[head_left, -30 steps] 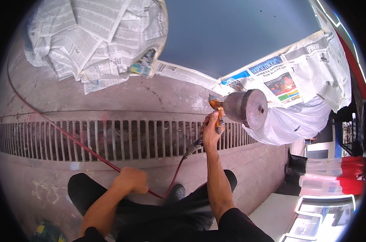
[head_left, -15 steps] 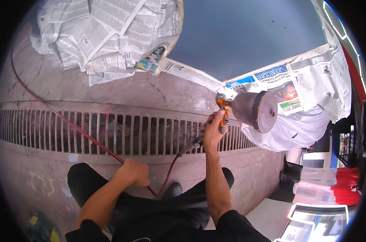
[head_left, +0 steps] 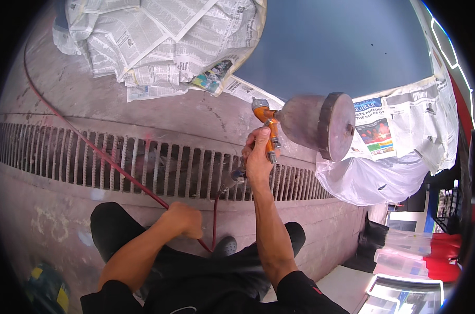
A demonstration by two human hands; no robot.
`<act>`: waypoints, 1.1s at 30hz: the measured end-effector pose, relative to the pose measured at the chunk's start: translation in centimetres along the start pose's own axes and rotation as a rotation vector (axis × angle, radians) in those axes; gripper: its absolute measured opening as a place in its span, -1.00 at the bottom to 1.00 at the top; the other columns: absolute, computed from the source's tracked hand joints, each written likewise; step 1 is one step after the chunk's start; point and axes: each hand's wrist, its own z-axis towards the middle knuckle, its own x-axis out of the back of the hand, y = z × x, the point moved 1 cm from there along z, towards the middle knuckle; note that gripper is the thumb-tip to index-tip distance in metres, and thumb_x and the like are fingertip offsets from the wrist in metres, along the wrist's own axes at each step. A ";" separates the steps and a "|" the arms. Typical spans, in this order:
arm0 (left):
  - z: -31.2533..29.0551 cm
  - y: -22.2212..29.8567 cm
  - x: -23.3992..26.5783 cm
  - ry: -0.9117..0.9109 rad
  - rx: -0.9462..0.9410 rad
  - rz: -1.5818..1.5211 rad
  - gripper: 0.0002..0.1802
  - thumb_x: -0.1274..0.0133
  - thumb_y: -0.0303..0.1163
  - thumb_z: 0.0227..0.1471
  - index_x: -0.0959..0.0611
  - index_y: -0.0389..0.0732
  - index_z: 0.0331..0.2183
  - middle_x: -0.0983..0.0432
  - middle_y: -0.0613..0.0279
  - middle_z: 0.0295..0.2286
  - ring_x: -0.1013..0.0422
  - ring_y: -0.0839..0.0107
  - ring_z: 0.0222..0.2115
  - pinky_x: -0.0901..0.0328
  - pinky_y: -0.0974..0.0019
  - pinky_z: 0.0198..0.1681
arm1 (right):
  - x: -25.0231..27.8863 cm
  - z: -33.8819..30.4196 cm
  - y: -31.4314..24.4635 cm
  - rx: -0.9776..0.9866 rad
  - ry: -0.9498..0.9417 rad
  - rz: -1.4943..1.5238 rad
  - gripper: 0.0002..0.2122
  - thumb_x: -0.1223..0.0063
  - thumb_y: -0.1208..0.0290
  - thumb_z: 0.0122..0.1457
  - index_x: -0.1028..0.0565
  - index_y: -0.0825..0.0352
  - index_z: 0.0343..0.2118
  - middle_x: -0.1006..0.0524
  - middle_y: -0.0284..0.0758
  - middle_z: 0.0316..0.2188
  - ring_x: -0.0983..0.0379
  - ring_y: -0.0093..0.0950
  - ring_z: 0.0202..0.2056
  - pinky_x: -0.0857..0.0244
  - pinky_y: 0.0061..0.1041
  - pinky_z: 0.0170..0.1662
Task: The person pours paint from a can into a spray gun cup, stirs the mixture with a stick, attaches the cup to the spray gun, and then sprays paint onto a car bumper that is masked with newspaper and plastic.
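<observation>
My right hand (head_left: 258,157) is wrapped round the handle of a spray gun (head_left: 271,125) with an orange body. Its large, dark-stained paint cup (head_left: 305,121) juts out to the right, lid facing right. Beneath that hand, a fitting joins the gun to a red air hose (head_left: 106,159). My left hand (head_left: 183,220) is closed over the hose in front of my left knee; the fingers are mostly turned from view. Beyond the gun lies a smooth grey-blue vehicle panel (head_left: 342,47), edged with masking tape and newspaper (head_left: 405,123).
Newspaper (head_left: 159,42) wraps a rounded part at the upper left. Clear plastic sheeting (head_left: 368,180) hangs at the right. A barred drain grate (head_left: 80,157) crosses the concrete floor (head_left: 44,220). A dark green object (head_left: 46,288) with yellow patches sits at the lower left.
The spray gun and my right hand have shifted left and slightly up, the cup now looking larger. My left hand stays on the hose. The view has swung a little.
</observation>
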 end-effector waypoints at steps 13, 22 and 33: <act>0.9 0.8 -0.1 0.001 0.050 0.053 -0.49 -0.15 -0.13 -0.01 -0.88 -0.29 -0.17 -0.79 -0.20 -0.13 -0.71 -0.09 -0.04 -0.51 -0.01 0.09 | 16.7 2.9 -2.1 0.104 0.450 -0.114 -0.57 -0.02 -0.10 0.59 -0.41 0.20 -0.28 -0.31 -0.54 -0.59 -0.20 -0.73 -0.64 -0.09 -0.60 -0.61; 1.4 -0.2 -0.9 -0.001 0.051 0.067 -0.51 -0.17 -0.14 -0.04 -0.90 -0.25 -0.17 -0.80 -0.16 -0.14 -0.72 -0.06 -0.04 -0.52 -0.01 0.06 | 12.4 2.5 -3.8 0.108 0.422 -0.037 -0.57 -0.03 -0.08 0.59 -0.41 0.23 -0.26 -0.34 -0.50 -0.56 -0.23 -0.71 -0.67 -0.09 -0.59 -0.64; 0.7 -0.2 -0.9 -0.002 0.026 0.000 -0.48 -0.17 -0.10 0.01 -0.89 -0.20 -0.10 -0.81 -0.06 -0.11 -0.71 -0.04 -0.02 -0.50 -0.05 0.08 | -2.3 1.4 -5.3 0.021 0.020 -0.012 -0.56 -0.05 -0.09 0.58 -0.45 0.26 -0.21 -0.40 -0.46 -0.50 -0.25 -0.71 -0.61 -0.14 -0.59 -0.58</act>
